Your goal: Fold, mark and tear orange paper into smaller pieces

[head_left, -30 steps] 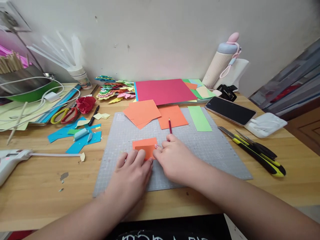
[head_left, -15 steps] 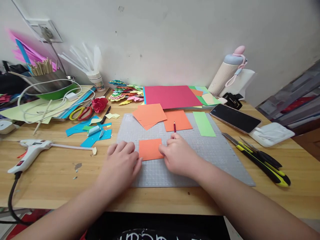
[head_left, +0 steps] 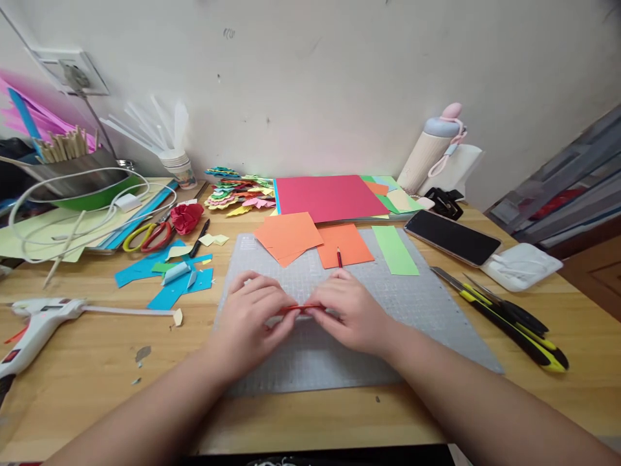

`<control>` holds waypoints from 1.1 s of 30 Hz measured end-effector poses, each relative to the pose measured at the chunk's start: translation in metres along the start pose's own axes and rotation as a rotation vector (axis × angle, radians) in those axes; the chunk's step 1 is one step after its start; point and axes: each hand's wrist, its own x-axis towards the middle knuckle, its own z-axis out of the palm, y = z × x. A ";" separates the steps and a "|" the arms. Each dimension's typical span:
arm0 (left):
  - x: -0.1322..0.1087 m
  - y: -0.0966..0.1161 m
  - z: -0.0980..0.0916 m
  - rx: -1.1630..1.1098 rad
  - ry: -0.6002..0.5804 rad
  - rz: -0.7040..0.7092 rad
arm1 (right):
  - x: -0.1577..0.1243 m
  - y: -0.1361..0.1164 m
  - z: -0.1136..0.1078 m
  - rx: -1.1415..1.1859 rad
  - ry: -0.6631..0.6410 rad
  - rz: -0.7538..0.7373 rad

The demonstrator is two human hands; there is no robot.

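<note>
Both hands meet over the grey cutting mat, pinching a small orange paper that shows nearly edge-on between them. My left hand grips its left end, thumb below and fingers above. At its right end, my right hand pinches it too, and a dark red pencil sticks up from behind those fingers. Just beyond the hands lie overlapping orange sheets and another orange square. A light green strip rests on the mat further right.
Right side: a phone, a white case, a yellow-black cutter and black scissors. Left side: a glue gun, blue scraps, scissors and a red paper flower. Behind lies red paper.
The orange paper has been lifted off the mat and tilted edge-on, now held by both hands. My left hand has moved right, closer to my right hand. The view has shifted slightly.
</note>
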 end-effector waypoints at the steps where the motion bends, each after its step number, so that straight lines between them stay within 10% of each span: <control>1: 0.000 0.000 -0.002 -0.090 0.021 -0.051 | 0.000 -0.003 0.000 0.077 0.043 0.039; 21: -0.015 0.008 0.002 -0.387 -0.136 -0.222 | 0.002 -0.027 0.019 0.215 0.075 0.194; 29: -0.010 -0.008 -0.013 -0.523 -0.054 -0.629 | 0.003 0.003 -0.007 0.273 0.207 0.430; 33: -0.007 -0.010 -0.012 -0.736 -0.097 -0.833 | 0.004 0.005 -0.009 0.737 0.240 0.576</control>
